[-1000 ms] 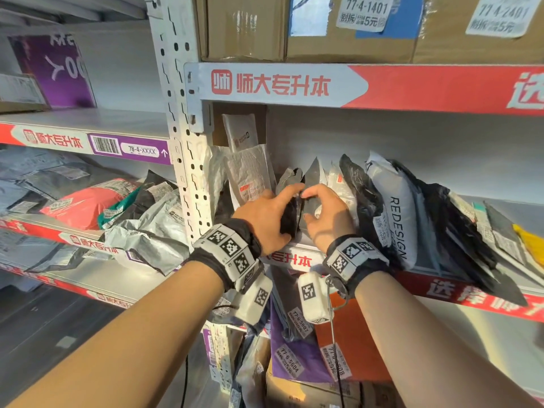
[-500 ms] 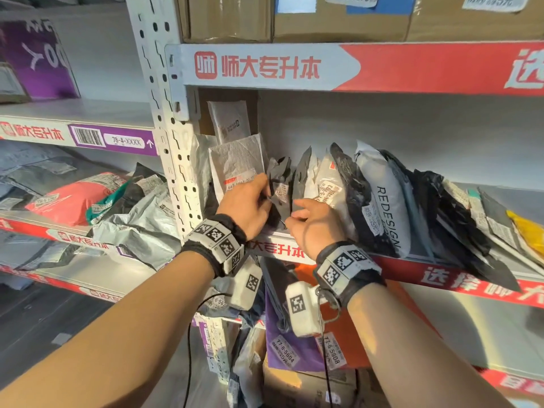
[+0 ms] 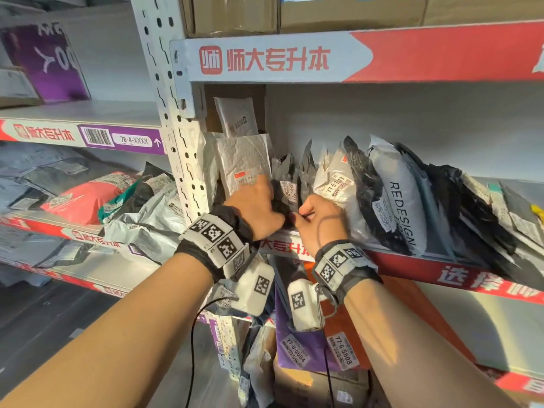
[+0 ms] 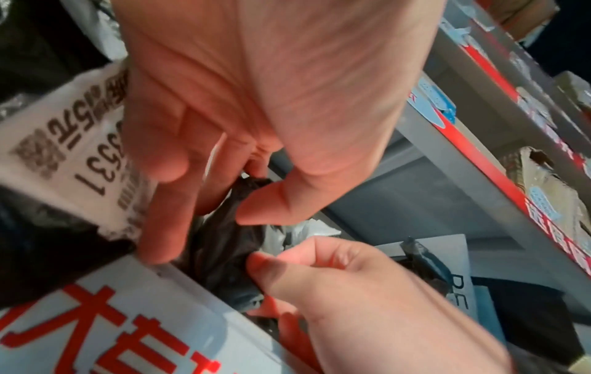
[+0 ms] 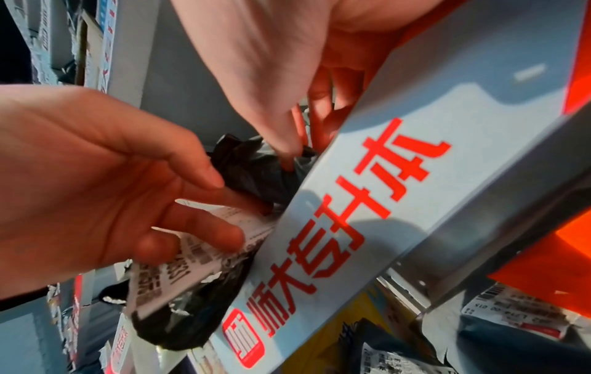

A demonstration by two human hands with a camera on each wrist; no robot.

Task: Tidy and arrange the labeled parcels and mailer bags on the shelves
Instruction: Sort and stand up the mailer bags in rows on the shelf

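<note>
Two hands met on one small black mailer bag standing at the front edge of the middle shelf, between a white padded mailer and a white bag labelled 77-5-7003. The left hand gripped the black bag with fingers and thumb curled round it. The right hand pinched the same bag's lower part. A grey bag printed REDESIGN leaned further right

"redesign" on white mailer bag
</note>
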